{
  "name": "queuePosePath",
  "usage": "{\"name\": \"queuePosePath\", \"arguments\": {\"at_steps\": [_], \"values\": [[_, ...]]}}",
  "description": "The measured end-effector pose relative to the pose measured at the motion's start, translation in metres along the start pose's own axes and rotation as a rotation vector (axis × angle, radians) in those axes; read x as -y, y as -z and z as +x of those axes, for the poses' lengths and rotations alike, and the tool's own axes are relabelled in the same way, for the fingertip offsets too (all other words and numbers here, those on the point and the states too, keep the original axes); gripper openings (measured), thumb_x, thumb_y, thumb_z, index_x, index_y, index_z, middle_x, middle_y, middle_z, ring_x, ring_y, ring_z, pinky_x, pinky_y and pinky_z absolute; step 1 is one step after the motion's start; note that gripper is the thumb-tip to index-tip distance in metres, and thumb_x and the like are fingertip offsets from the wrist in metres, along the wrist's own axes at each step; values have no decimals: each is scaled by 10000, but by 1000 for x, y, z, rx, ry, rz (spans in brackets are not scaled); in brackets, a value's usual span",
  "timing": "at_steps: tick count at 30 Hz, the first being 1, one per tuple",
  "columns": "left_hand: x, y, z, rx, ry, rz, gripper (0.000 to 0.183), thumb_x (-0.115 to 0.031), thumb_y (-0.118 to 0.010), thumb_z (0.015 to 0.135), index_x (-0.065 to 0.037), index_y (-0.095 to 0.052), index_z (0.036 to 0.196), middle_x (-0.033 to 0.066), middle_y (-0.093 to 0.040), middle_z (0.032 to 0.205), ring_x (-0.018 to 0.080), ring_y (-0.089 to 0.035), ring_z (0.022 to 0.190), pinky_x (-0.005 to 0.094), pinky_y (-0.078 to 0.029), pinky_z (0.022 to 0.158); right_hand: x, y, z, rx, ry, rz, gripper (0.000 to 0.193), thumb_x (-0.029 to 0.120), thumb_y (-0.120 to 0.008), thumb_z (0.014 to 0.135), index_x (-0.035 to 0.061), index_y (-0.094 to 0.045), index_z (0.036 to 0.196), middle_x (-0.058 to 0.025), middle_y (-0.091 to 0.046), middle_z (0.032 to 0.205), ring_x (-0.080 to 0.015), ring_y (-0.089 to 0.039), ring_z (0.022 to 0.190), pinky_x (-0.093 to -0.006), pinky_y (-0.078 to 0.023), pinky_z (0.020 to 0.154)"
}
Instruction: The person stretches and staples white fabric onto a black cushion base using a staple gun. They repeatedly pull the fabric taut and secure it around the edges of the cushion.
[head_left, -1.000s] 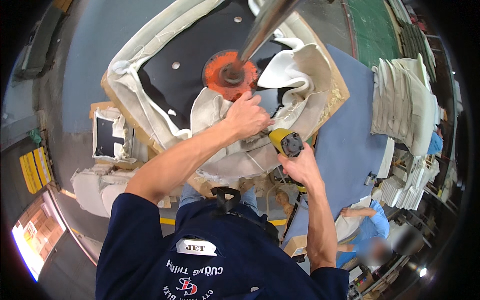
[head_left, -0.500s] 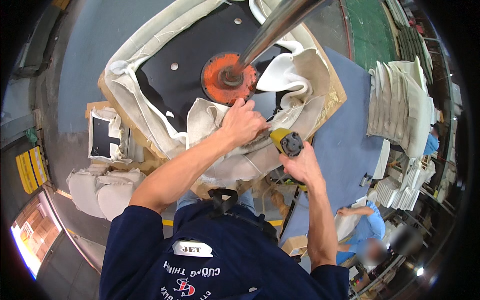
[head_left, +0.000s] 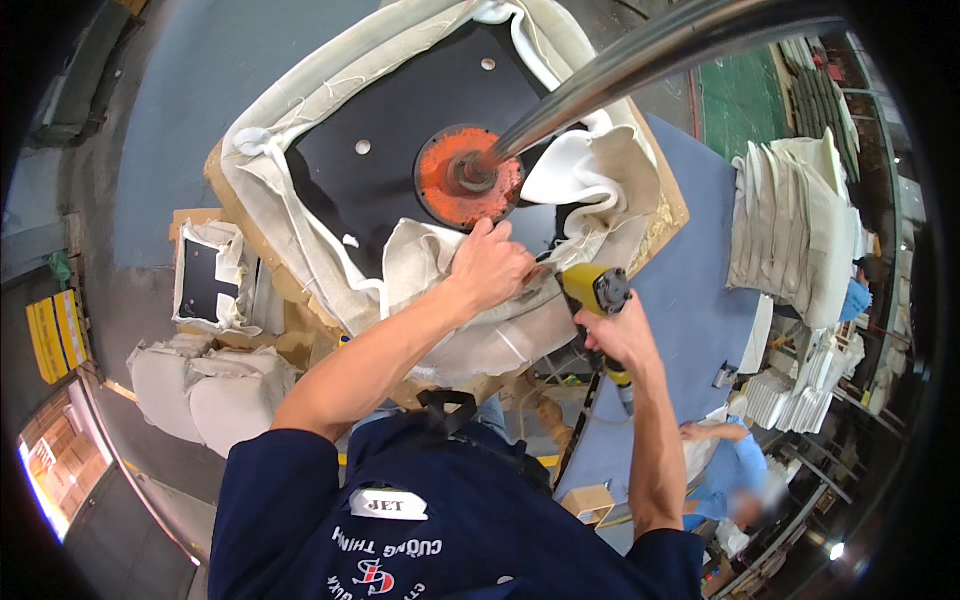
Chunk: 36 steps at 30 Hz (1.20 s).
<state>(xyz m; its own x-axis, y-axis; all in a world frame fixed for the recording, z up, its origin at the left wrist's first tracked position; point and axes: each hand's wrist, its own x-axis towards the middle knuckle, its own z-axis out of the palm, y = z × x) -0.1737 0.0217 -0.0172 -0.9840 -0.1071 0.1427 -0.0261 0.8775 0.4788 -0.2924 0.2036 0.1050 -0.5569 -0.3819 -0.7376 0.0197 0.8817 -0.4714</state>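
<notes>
A cushion (head_left: 545, 335) in pale fabric lies underside up, its black base panel (head_left: 385, 110) ringed by loose fabric and white padding. An orange round plate (head_left: 437, 178) with a steel post (head_left: 640, 65) presses on the panel's middle. My left hand (head_left: 494, 268) is closed with bent fingers on the fabric at the near edge, just below the plate; its fingertips are partly hidden. In my right hand (head_left: 625, 332) is a yellow and black staple gun (head_left: 590, 290), its nose by the fabric beside my left hand. White padding folds (head_left: 575, 170) bulge at the right.
A board (head_left: 665, 225) juts out under the cushion. Left of it are a smaller black-panelled cushion (head_left: 203, 280) and several pale cushions (head_left: 235, 390). Stacked covers (head_left: 790, 235) stand at the right past a blue-grey table (head_left: 690, 290), where a person in blue (head_left: 725, 470) works.
The view has shifted a little. The staple gun in my right hand has moved slightly right and away along the edge; my left hand keeps its place on the fabric.
</notes>
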Motion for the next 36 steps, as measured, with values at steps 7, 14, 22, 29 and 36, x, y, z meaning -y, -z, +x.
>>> {"name": "queuePosePath", "arguments": {"at_steps": [7, 14, 22, 29, 36], "values": [[-3, -2, -3, -42, -6, -3, 202, -311, -720, 831, -143, -754, 724, -18, -710, 740, 220, -567, 806, 397, -391, 766, 5, 0, -3, -65, -17, 65, 199, 64, -643, 797, -60, -642, 953, -74, -664, 722, -152, -627, 526, -330, -522, 519], [-8, 16, 0, -27, 6, -30, 240, -327, -690, 901, -131, -757, 777, -8, -698, 771, 222, -575, 825, 401, -404, 773, -2, 13, 3, -18, 10, 78, 211, 63, -672, 838, -35, -642, 1023, -58, -691, 797, -143, -619, 529, -303, -515, 494], [-59, 200, -7, -245, 29, -1359, 260, -251, -627, 989, -7, -717, 992, 65, -671, 968, 190, -631, 917, 369, -490, 872, -69, -27, -34, -149, 38, 479, 317, 28, -661, 871, -3, -661, 1187, -63, -732, 945, -113, -600, 554, -283, -525, 510], [-133, 312, -56, 47, -469, -2290, 252, -304, -426, 1082, -104, -572, 1038, 105, -638, 998, 257, -635, 885, 408, -542, 823, -80, -11, -28, -176, 93, 423, 265, 110, -749, 880, -22, -687, 1102, -58, -706, 828, -135, -612, 514, -301, -519, 488], [-243, 309, -87, -537, -339, -2778, 371, -501, -409, 1087, -155, -526, 1023, 7, -548, 907, 159, -555, 782, 333, -500, 777, -73, 1, -15, -173, 204, 286, 222, 105, -733, 878, -22, -688, 1055, -54, -685, 764, -130, -605, 505, -304, -495, 489]]}}
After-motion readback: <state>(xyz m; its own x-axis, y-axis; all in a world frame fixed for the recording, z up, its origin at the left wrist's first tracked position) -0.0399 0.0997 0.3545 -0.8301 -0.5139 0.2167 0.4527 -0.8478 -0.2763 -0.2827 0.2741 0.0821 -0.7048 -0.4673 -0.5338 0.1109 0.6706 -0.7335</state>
